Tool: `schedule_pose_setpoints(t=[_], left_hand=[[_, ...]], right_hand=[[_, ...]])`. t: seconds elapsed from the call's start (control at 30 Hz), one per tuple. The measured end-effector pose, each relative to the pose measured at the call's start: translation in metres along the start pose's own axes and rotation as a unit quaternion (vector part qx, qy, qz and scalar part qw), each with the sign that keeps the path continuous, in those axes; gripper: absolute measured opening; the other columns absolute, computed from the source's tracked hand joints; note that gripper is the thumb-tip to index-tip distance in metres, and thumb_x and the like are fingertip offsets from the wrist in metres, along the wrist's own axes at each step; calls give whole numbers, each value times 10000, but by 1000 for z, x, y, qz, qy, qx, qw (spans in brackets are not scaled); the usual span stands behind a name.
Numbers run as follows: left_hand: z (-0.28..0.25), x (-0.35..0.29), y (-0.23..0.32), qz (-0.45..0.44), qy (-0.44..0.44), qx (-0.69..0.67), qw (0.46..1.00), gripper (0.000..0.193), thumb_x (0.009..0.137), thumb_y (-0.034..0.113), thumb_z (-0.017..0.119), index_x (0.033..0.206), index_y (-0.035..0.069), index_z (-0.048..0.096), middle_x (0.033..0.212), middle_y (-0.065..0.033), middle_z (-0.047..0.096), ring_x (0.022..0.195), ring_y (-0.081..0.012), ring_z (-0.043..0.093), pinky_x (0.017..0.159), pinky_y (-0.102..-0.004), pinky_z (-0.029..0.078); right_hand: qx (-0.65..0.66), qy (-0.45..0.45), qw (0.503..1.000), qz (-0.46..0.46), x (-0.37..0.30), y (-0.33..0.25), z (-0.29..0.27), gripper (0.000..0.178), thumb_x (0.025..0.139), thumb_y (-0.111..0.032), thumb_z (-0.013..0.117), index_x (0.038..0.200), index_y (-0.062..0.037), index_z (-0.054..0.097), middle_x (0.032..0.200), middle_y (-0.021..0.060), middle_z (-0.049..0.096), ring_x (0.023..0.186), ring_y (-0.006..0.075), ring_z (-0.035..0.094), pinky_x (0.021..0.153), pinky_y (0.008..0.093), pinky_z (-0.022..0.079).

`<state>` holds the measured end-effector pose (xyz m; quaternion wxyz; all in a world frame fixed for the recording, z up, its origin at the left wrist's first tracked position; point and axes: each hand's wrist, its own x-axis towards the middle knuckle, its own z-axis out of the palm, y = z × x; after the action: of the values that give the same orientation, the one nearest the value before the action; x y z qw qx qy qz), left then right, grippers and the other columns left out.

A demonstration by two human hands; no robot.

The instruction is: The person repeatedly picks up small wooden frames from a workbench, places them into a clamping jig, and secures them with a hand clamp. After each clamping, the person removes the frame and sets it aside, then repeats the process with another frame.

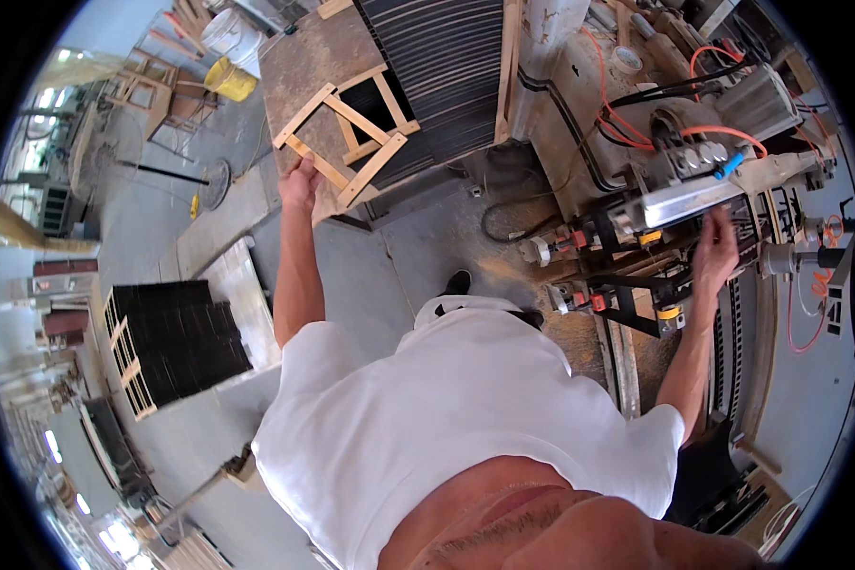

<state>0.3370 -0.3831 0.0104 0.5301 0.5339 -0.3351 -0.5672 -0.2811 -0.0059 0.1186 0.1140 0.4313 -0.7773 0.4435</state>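
Observation:
My left hand (301, 182) is closed on the near left corner of a small light-wood frame (369, 171), built from strips joined into a four-sided shape. This frame lies over another wooden frame (394, 100) on a worn brown tabletop (299, 52). On the right, my right hand (717, 249) reaches in at the machine (589, 123), just below a shiny metal bar (684, 201). Its fingers are blurred and partly covered, so their grip does not show. Black clamp arms (627, 294) with red and yellow parts sit beside that hand.
Stacked dark slats (437, 76) stand beside the tabletop. Orange hoses (722, 130) and black cables (570, 119) run over the machine. Sawdust (503, 271) covers the floor near my feet. To the left are a black stack with wooden ends (171, 337) and a yellow bucket (230, 80).

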Motion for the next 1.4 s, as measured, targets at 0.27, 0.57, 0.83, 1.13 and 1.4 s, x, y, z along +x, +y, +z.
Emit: schedule_pose_setpoints(t=[0.27, 0.57, 0.83, 1.13, 1.4], left_hand=[[57, 109, 0, -25, -82, 205, 975, 348, 884, 179, 646, 1123, -72, 615, 963, -183, 677, 852, -258, 677, 708, -330, 556], [77, 68, -14, 346, -30, 526, 776, 468, 826, 279, 677, 1176, -18, 586, 1134, -229, 609, 1057, -395, 568, 915, -432, 445], [131, -99, -59, 398, -347, 323, 785, 212, 839, 105, 661, 1027, 10, 636, 1057, -161, 641, 992, -339, 590, 886, -400, 461], [213, -349, -63, -155, -812, 67, 559, 396, 970, 233, 541, 1280, -11, 515, 1183, -138, 609, 1075, -212, 600, 945, -369, 482], [238, -536, 133, -128, -913, -386, -18, 482, 988, 376, 451, 1321, 29, 484, 1261, -168, 539, 1199, -313, 504, 1034, -464, 387]], right_hand=[[28, -49, 990, 133, -109, -93, 52, 88, 858, -19, 614, 935, 21, 629, 907, 74, 635, 841, 154, 587, 789, 264, 464], [62, -74, 951, 293, -195, -92, 79, 235, 877, -88, 635, 1080, 30, 631, 993, 75, 674, 852, 124, 625, 773, 259, 494], [-13, -62, 941, 332, -231, -130, 30, 237, 836, -60, 641, 1070, -30, 654, 1062, 121, 668, 893, 205, 662, 791, 305, 514], [-454, 113, 878, 97, -280, -202, -230, 223, 782, -125, 706, 1000, -96, 669, 1081, 83, 663, 995, 290, 622, 853, 381, 494], [-729, 103, 581, 346, -386, -336, -436, 291, 892, -318, 606, 1092, -111, 646, 1072, 89, 665, 989, 295, 627, 848, 378, 489]])
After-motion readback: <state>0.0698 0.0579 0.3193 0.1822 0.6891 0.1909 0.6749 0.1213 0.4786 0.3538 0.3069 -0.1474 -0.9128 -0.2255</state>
